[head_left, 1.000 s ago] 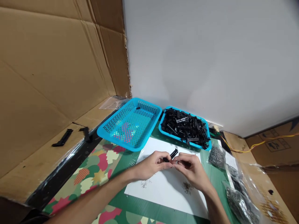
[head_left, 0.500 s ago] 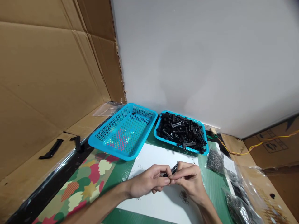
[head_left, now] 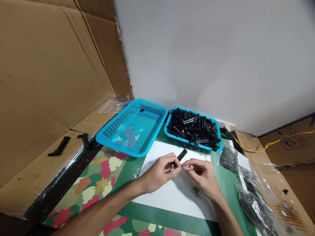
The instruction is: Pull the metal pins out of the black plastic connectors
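Over the white sheet (head_left: 169, 196), my left hand (head_left: 163, 170) grips a slim black plastic part (head_left: 182, 154), whose far end sticks out past the fingers. My right hand (head_left: 203, 175) is closed in a pinch close to the near end of that part, its fingertips almost against my left thumb. Whatever sits in the right fingertips is too small to make out. On the sheet below my right hand lies a small heap of tiny dark pieces (head_left: 196, 191).
Behind the sheet stand a blue basket (head_left: 147, 149) with one small black piece inside and another blue basket (head_left: 168, 133) heaped with black parts. Bags of small dark pieces (head_left: 227, 157) lie at right. Two black parts (head_left: 60, 146) rest on cardboard at left.
My hands have drawn slightly apart, and the black part now shows more clearly in my left hand. The view has tilted, so the baskets appear higher.
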The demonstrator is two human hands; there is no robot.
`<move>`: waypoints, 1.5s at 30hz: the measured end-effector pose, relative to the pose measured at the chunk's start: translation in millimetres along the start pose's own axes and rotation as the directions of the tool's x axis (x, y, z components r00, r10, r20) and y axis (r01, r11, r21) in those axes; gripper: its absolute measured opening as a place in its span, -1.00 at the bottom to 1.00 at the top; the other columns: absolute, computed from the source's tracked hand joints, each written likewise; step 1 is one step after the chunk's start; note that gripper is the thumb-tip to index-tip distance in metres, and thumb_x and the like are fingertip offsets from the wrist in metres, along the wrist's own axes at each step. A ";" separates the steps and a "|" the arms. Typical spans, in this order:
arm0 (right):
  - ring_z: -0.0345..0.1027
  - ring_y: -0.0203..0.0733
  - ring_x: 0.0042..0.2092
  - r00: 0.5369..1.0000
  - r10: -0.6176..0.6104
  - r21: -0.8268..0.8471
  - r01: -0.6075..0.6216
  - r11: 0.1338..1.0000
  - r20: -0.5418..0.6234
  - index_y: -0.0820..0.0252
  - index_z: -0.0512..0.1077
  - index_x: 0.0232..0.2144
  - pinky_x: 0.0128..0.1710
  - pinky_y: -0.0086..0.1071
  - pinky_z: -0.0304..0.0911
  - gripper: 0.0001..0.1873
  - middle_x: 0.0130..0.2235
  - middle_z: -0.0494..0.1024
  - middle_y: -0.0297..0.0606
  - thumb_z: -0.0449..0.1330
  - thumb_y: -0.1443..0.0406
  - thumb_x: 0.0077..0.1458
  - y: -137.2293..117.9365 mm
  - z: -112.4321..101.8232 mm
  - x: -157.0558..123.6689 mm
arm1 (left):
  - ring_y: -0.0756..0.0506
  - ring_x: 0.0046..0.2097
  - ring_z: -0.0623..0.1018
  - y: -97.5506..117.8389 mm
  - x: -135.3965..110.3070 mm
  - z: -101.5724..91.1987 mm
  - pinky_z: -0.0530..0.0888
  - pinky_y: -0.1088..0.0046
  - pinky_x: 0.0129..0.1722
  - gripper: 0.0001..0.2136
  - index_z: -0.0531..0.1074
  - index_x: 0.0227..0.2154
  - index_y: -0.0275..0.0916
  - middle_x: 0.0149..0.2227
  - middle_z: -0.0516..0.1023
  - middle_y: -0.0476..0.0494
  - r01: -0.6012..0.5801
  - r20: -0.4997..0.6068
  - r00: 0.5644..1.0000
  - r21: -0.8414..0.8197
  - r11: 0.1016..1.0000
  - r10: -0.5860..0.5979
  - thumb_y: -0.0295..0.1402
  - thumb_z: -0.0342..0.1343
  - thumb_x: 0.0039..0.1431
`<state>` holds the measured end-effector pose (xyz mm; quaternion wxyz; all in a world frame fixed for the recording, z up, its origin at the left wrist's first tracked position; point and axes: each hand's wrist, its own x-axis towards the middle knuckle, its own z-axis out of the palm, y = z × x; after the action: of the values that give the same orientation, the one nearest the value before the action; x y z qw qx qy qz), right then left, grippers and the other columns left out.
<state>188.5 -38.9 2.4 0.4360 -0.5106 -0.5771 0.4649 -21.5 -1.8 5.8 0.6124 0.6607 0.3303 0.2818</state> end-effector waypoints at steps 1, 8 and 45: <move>0.17 -0.29 -0.47 1.000 0.006 -0.008 -0.006 1.000 -0.001 0.17 0.70 -0.32 -0.51 -0.43 0.12 -0.77 -0.53 0.39 -0.36 0.34 0.14 0.17 0.8 0.4 -0.1 | 0.03 -0.39 0.25 0.1 -0.1 -0.3 0.21 0.47 -0.38 -0.77 0.49 -0.29 -0.26 -0.24 0.35 -0.02 0.000 -0.004 1.000 0.031 1.000 0.000 -0.19 0.16 0.39; 0.06 -0.35 -0.55 0.973 -0.075 -0.073 0.061 0.995 -0.217 0.20 0.62 -0.38 -0.57 -0.46 0.05 -0.78 -0.58 0.24 -0.47 0.34 0.17 0.18 6.1 4.2 -4.1 | -0.08 -0.21 0.40 6.7 -0.5 -6.4 0.32 0.39 -0.14 -0.69 0.50 -0.24 -0.22 -0.22 0.40 -0.08 -0.064 -0.008 0.998 0.142 0.988 0.065 -0.18 -0.06 0.52; 0.10 -0.44 -0.62 0.824 -0.538 -0.300 0.476 0.827 -0.175 0.15 0.51 -0.39 -0.65 -0.54 0.00 -0.84 -0.59 0.31 -0.53 0.31 0.49 0.15 -1.7 25.9 -13.4 | -0.16 0.10 0.57 -9.9 -1.3 1.6 0.51 0.37 0.06 -0.55 0.46 0.22 -0.12 0.12 0.57 -0.22 -0.102 -0.032 0.995 -0.229 0.968 0.097 -0.20 0.32 0.32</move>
<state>164.1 -54.6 -1.2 0.5484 -0.4415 -0.6847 0.1882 -22.0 -3.5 -4.2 0.6666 0.5980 0.2681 0.3553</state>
